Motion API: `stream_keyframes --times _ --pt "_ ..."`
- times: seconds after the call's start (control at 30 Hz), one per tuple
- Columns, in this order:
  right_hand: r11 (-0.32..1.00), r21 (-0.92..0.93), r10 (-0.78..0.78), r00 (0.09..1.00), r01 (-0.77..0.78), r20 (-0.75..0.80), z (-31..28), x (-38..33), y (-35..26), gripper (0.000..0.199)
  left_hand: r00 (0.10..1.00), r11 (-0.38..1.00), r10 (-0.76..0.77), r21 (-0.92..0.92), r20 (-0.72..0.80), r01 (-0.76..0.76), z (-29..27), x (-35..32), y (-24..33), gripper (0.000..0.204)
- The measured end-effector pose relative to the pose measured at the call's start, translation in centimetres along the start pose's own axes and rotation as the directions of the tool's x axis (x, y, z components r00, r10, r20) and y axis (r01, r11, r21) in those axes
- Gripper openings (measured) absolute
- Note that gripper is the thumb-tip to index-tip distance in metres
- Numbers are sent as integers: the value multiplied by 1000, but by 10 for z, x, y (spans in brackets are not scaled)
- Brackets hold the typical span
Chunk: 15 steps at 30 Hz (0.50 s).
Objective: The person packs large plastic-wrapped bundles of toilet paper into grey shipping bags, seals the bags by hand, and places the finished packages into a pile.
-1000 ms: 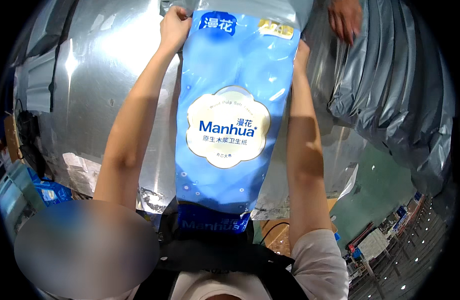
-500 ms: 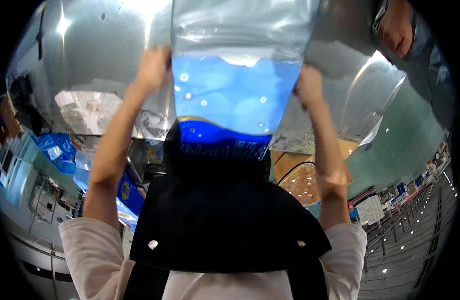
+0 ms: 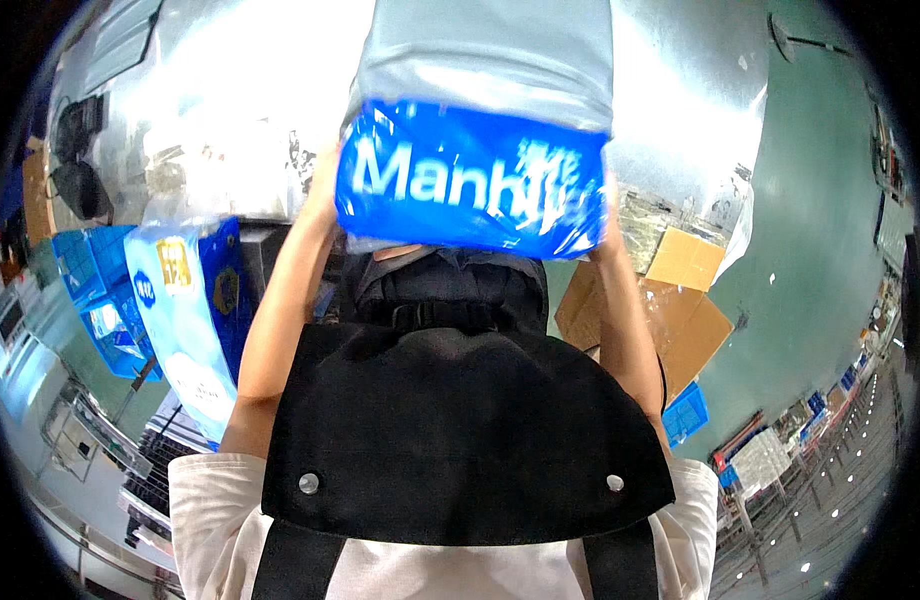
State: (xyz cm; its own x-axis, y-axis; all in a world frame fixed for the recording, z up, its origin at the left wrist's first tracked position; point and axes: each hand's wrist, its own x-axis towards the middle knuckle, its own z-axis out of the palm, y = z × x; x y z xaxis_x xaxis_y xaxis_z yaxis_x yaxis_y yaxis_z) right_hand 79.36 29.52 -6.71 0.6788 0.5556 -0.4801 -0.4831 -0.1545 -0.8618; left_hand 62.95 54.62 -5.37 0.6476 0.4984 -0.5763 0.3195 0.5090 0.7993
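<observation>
A bulky, glossy blue plastic-wrapped package is between my hands, close to my body, its dark blue end with large white lettering facing up. Grey plastic film, perhaps a bag, lies over its far part and stretches to the top edge. At the package's left side is my left hand, pressed against it. On the opposite side my right hand grips it too. Most fingers of both hands are hidden by the package, and the right hand is somewhat blurred.
Under the package is a shiny metal table. Another blue-and-white package stands at my left, beside blue crates. Cardboard lies at the right, near a small blue bin. Dark objects sit at the table's far left.
The package has tipped, so its dark blue end shows instead of the light blue panel. My hands have come lower and nearer. Another person's hand at the upper right is gone from view.
</observation>
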Motion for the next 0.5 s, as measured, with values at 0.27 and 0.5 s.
stream_keyframes --times 0.27,0.5 --pt "918 294 -252 964 267 -89 23 -25 -85 23 951 930 255 -223 -175 -291 27 -43 70 22" --pt "780 412 -466 877 471 -120 19 -24 -94 25 876 851 482 -226 -20 -474 36 -39 80 23"
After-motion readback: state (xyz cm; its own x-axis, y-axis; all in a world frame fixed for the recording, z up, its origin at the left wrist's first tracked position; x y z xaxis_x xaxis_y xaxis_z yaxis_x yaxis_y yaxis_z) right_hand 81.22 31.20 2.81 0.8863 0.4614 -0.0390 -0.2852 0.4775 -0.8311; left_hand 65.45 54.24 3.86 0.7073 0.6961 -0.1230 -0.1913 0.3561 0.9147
